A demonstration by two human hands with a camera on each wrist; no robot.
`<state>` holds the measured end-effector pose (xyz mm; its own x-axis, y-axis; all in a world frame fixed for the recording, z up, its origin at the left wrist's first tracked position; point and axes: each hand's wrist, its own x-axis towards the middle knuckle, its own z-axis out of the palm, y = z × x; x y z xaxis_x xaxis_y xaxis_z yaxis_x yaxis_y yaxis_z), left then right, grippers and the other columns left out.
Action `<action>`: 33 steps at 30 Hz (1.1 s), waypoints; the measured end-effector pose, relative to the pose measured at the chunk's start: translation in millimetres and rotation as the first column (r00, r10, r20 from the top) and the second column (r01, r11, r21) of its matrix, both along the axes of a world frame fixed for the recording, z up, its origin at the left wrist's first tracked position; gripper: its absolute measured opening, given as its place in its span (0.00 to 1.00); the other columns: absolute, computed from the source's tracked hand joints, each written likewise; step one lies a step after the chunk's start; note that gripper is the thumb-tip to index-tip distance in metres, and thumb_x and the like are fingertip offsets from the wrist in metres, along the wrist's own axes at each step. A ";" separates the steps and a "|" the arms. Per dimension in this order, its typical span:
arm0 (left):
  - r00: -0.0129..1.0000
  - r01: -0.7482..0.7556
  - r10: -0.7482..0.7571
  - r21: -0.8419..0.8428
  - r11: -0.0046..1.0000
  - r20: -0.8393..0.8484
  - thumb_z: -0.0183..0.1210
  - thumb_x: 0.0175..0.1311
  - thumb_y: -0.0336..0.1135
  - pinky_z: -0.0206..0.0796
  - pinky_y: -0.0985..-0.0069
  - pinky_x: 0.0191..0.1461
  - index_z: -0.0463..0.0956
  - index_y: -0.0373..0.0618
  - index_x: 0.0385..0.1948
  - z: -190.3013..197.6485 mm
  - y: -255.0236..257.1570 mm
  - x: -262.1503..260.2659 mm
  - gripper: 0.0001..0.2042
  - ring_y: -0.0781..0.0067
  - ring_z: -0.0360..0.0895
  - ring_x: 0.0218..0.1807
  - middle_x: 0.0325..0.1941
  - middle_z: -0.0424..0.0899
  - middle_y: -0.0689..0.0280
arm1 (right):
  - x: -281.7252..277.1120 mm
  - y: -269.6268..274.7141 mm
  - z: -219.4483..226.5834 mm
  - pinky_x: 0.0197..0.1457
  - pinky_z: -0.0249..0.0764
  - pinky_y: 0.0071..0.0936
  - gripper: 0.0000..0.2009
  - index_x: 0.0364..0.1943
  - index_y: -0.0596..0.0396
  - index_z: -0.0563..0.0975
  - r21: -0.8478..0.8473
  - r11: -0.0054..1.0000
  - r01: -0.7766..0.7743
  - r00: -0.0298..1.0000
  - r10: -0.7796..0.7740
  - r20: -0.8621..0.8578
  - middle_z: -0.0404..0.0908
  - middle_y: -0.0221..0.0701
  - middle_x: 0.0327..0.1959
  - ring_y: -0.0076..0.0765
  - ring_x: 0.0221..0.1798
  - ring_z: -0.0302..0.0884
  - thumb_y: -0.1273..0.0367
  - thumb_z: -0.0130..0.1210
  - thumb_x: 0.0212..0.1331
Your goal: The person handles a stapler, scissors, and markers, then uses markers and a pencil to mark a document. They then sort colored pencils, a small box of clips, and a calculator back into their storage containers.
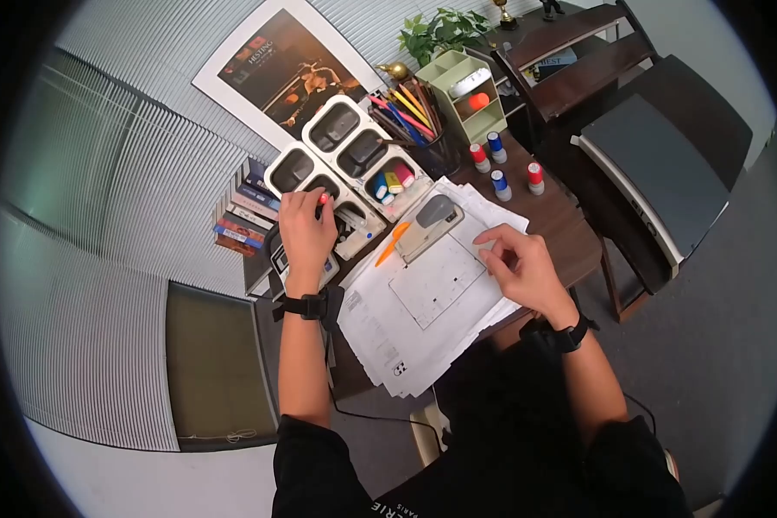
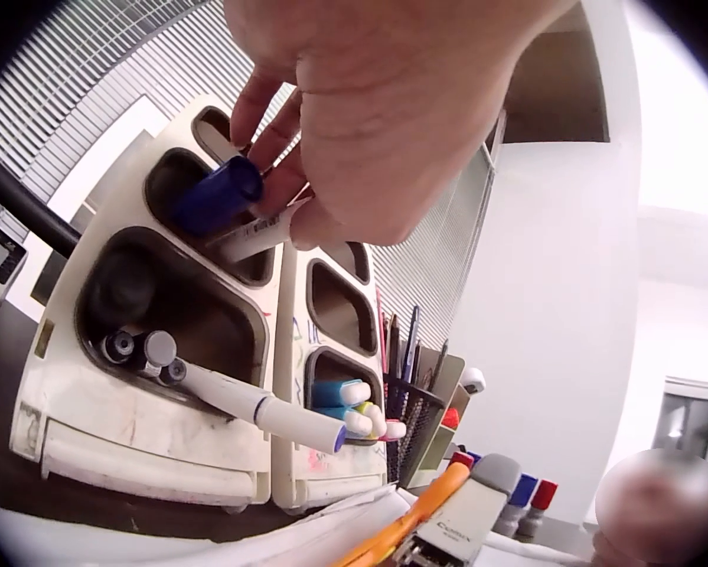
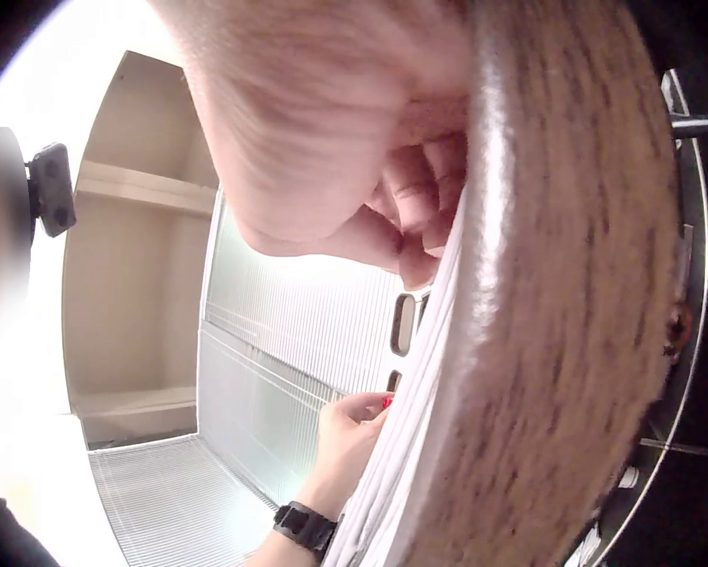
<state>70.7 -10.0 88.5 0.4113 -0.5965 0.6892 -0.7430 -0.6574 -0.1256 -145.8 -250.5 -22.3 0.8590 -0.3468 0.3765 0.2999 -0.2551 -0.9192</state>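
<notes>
White slatted blinds (image 1: 86,332) back our dark brown wooden worktop (image 1: 561,226), spread with white paper sheets (image 1: 373,338) beside a cream plastic organiser (image 2: 153,469) whose deep compartments (image 2: 212,331) probably keep contents apart. Our right hand (image 1: 523,269), fingers loosely curled, holds nothing visible; our left hand (image 1: 307,231) pinches a slim white marker (image 2: 263,234), red-ended, over the organiser, seemingly for control.

"BEST" on blue item (image 1: 557,62), "ERIE" on shirt (image 1: 492,440)
</notes>
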 end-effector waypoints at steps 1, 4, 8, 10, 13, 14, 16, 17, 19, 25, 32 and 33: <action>1.000 0.009 -0.008 -0.033 0.999 0.016 0.65 0.56 0.25 0.69 0.62 0.47 0.82 0.37 0.36 0.3 0.8 -1.9 0.07 0.53 0.75 0.42 0.32 0.81 0.57 | 0.5 0.0 0.1 0.25 0.66 0.29 0.08 0.39 0.54 0.81 0.008 1.000 -0.003 1.000 0.003 0.000 0.73 0.33 0.16 0.33 0.18 0.74 0.77 0.60 0.56; 0.998 0.038 -0.033 -0.106 0.994 0.053 0.67 0.56 0.25 0.69 0.65 0.43 0.82 0.37 0.35 2.9 5.9 -6.5 0.07 0.56 0.77 0.37 0.30 0.81 0.58 | 0.9 0.8 -2.2 0.25 0.66 0.29 0.08 0.39 0.54 0.80 0.011 1.000 -0.006 1.000 0.006 -0.001 0.73 0.34 0.16 0.33 0.17 0.74 0.77 0.60 0.56; 0.979 0.110 -0.066 -0.222 0.969 0.195 0.68 0.57 0.24 0.67 0.68 0.37 0.80 0.37 0.33 21.2 7.1 -22.7 0.06 0.65 0.75 0.30 0.30 0.80 0.61 | 0.4 -2.0 -2.2 0.25 0.66 0.30 0.08 0.40 0.54 0.80 -0.028 0.999 -0.024 1.000 0.025 0.017 0.73 0.34 0.15 0.34 0.17 0.73 0.77 0.60 0.57; 0.976 0.116 -0.061 -0.260 0.959 0.210 0.68 0.58 0.24 0.67 0.69 0.36 0.80 0.37 0.32 29.6 6.3 -38.2 0.05 0.69 0.75 0.30 0.30 0.81 0.62 | 1.7 -1.6 -3.7 0.25 0.65 0.30 0.08 0.40 0.54 0.80 -0.031 0.999 -0.006 1.000 0.007 0.030 0.72 0.34 0.15 0.34 0.17 0.72 0.77 0.60 0.57; 0.991 0.116 -0.077 -0.433 0.894 0.106 0.66 0.61 0.24 0.68 0.74 0.38 0.80 0.36 0.34 29.1 5.8 -58.4 0.05 0.77 0.75 0.31 0.32 0.82 0.65 | 1.2 0.1 -1.5 0.25 0.65 0.30 0.08 0.40 0.54 0.80 -0.021 1.000 -0.001 1.000 0.002 0.026 0.72 0.34 0.15 0.35 0.17 0.71 0.77 0.60 0.57; 0.982 0.188 -0.164 -0.476 0.859 0.092 0.66 0.60 0.23 0.68 0.76 0.38 0.79 0.34 0.34 27.0 3.5 -64.0 0.05 0.75 0.75 0.31 0.31 0.81 0.64 | 0.9 -0.1 -0.4 0.25 0.64 0.30 0.08 0.40 0.55 0.80 -0.009 1.000 -0.003 1.000 0.003 0.015 0.72 0.35 0.15 0.35 0.17 0.71 0.77 0.60 0.57; 0.928 0.211 -0.357 -0.644 0.736 -0.103 0.64 0.62 0.21 0.68 0.80 0.41 0.78 0.31 0.35 13.8 0.4 -75.6 0.04 0.77 0.76 0.34 0.33 0.82 0.63 | 2.0 -0.2 -2.4 0.25 0.64 0.30 0.08 0.41 0.54 0.80 -0.022 1.000 -0.003 1.000 0.004 0.000 0.72 0.35 0.15 0.35 0.17 0.71 0.77 0.60 0.57; 0.877 0.168 -0.434 -0.715 0.679 -0.207 0.63 0.63 0.21 0.68 0.82 0.41 0.78 0.31 0.36 5.7 -5.2 -84.5 0.04 0.79 0.75 0.35 0.33 0.82 0.64 | 2.0 -0.8 -2.5 0.25 0.64 0.30 0.09 0.42 0.54 0.80 -0.031 1.000 0.001 1.000 -0.002 -0.007 0.72 0.35 0.15 0.35 0.16 0.70 0.77 0.60 0.57; 0.799 0.068 -0.472 -0.724 0.686 -0.373 0.63 0.64 0.21 0.68 0.82 0.41 0.78 0.32 0.37 -8.9 -13.5 -94.8 0.04 0.79 0.76 0.35 0.34 0.82 0.64 | 1.5 -0.8 -1.2 0.25 0.65 0.30 0.09 0.42 0.54 0.80 -0.030 1.000 -0.001 1.000 0.001 -0.002 0.72 0.35 0.15 0.35 0.17 0.71 0.77 0.60 0.57; 0.731 0.240 -0.528 -0.562 0.791 -0.431 0.68 0.58 0.26 0.69 0.80 0.39 0.79 0.35 0.36 -40.5 -38.5 -98.8 0.08 0.77 0.77 0.31 0.30 0.82 0.64 | -1.1 -3.7 0.6 0.28 0.68 0.26 0.13 0.51 0.57 0.80 0.094 0.993 -0.076 0.997 0.077 -0.005 0.80 0.35 0.20 0.29 0.20 0.74 0.68 0.52 0.68; 0.706 0.234 -0.419 -0.371 0.899 -0.571 0.68 0.58 0.29 0.67 0.78 0.39 0.79 0.37 0.38 -39.2 -62.7 -117.0 0.10 0.73 0.76 0.32 0.35 0.83 0.63 | 2.9 -19.6 -0.2 0.40 0.78 0.25 0.34 0.61 0.73 0.71 0.515 0.826 -0.230 0.972 0.167 0.166 0.87 0.47 0.36 0.35 0.29 0.84 0.50 0.33 0.76; 0.700 0.234 -0.426 -0.379 0.895 -0.574 0.68 0.58 0.29 0.67 0.78 0.39 0.79 0.37 0.38 -44.3 -64.1 -115.4 0.10 0.73 0.76 0.32 0.35 0.83 0.63 | 3.3 -19.6 -0.9 0.42 0.79 0.26 0.34 0.61 0.74 0.70 0.574 0.782 -0.241 0.969 0.160 0.189 0.87 0.48 0.37 0.37 0.30 0.85 0.49 0.33 0.76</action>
